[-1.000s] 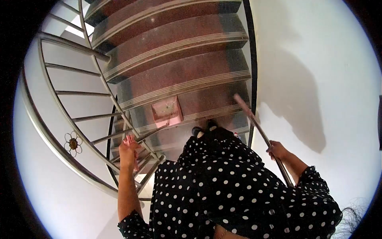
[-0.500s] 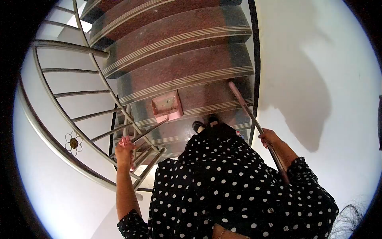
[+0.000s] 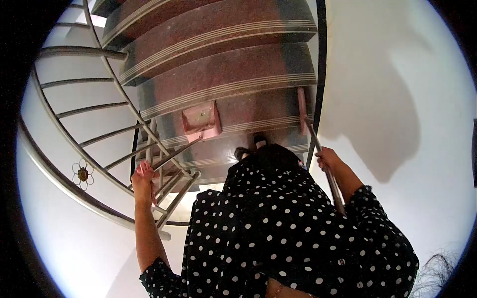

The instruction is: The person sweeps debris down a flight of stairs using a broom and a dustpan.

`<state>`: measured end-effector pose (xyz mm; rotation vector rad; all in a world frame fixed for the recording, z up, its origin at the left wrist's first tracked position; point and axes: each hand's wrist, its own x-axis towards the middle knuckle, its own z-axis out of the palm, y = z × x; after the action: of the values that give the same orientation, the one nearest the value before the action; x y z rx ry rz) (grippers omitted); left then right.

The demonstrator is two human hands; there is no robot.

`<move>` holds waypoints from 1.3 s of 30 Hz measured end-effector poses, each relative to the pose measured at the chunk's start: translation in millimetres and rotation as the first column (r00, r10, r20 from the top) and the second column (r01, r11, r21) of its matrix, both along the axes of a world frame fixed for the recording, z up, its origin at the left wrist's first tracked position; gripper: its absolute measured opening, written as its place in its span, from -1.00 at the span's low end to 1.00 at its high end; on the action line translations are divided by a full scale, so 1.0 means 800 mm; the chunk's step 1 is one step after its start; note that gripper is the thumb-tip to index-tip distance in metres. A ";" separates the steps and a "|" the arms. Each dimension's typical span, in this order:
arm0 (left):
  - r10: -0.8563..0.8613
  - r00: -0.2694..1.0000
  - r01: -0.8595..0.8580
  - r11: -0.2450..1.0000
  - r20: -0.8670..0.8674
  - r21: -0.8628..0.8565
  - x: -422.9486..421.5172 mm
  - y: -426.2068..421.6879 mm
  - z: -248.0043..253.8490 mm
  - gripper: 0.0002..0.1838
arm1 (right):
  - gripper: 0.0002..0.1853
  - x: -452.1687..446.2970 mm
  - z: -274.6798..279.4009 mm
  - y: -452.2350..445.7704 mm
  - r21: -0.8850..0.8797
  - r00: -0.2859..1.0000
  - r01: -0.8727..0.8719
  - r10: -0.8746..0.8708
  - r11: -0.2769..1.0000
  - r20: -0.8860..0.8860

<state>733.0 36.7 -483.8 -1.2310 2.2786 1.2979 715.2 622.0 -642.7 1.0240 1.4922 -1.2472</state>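
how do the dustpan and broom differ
The dustpan is broad and boxy, while the broom has a long, narrow head. The dustpan's handle is held in the left hand; the broom's handle is in the right hand. Both have pink heads and long, thin handles.

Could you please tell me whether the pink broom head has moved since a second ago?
Yes, the pink broom head now reaches closer to the striped step edge above.
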 end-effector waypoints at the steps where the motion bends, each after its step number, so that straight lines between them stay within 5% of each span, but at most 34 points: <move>1: -0.008 1.000 0.008 1.000 0.018 -0.001 0.000 0.001 0.002 -0.74 | -0.90 0.002 0.009 0.011 0.019 0.999 -0.043 0.044 0.999 -0.025; 8: 0.028 1.000 -0.028 0.999 0.001 -0.028 0.008 0.006 0.004 -0.75 | -0.83 0.015 0.040 0.044 0.026 0.995 0.084 -0.085 0.996 0.048; 10: 0.001 1.000 -0.001 1.000 0.005 0.014 0.002 0.013 0.013 -0.77 | -0.86 -0.007 0.008 0.012 0.140 0.999 -0.001 -0.003 0.990 0.033; 16: 0.024 0.999 -0.023 0.998 0.029 -0.050 -0.001 0.033 0.025 -0.77 | -0.86 -0.020 -0.062 -0.014 0.079 0.999 -0.051 0.049 0.996 0.020; 18: 0.003 0.999 -0.001 0.998 0.033 -0.067 0.009 0.029 0.022 -0.77 | -0.77 -0.017 -0.077 -0.007 0.031 0.965 -0.262 0.262 0.965 0.015; 19: -0.019 0.997 0.015 0.999 -0.078 -0.050 0.017 0.015 0.003 -0.72 | -0.70 -0.018 -0.072 -0.012 -0.002 0.970 -0.244 0.244 0.970 -0.020; 20: -0.035 0.999 0.035 0.996 0.001 -0.087 0.032 0.000 -0.002 -0.70 | -0.70 -0.013 -0.078 -0.015 -0.017 0.963 -0.268 0.267 0.963 -0.025; 26: 0.001 1.000 -0.002 0.999 -0.004 -0.041 0.070 -0.014 0.002 -0.71 | -0.84 0.003 -0.087 -0.031 0.012 0.969 -0.247 0.247 0.969 0.005; 28: 0.021 0.998 -0.025 0.998 -0.060 -0.064 0.080 -0.001 0.008 -0.73 | -0.85 0.010 -0.091 -0.034 0.010 0.979 -0.148 0.145 0.989 0.142; 29: 0.118 0.992 -0.115 0.992 -0.054 0.046 0.084 0.003 0.017 -0.68 | -0.85 0.013 -0.097 -0.036 0.002 0.980 -0.154 0.153 0.988 0.130; 39: 0.120 0.985 -0.108 0.989 -0.127 0.098 0.214 -0.034 0.006 -0.68 | -0.85 0.062 -0.106 -0.080 0.094 0.992 -0.110 0.115 0.989 -0.055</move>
<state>904.2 9.4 -478.6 -1.2973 2.2379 1.5499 765.0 558.0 -727.4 0.9542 1.6432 -1.1481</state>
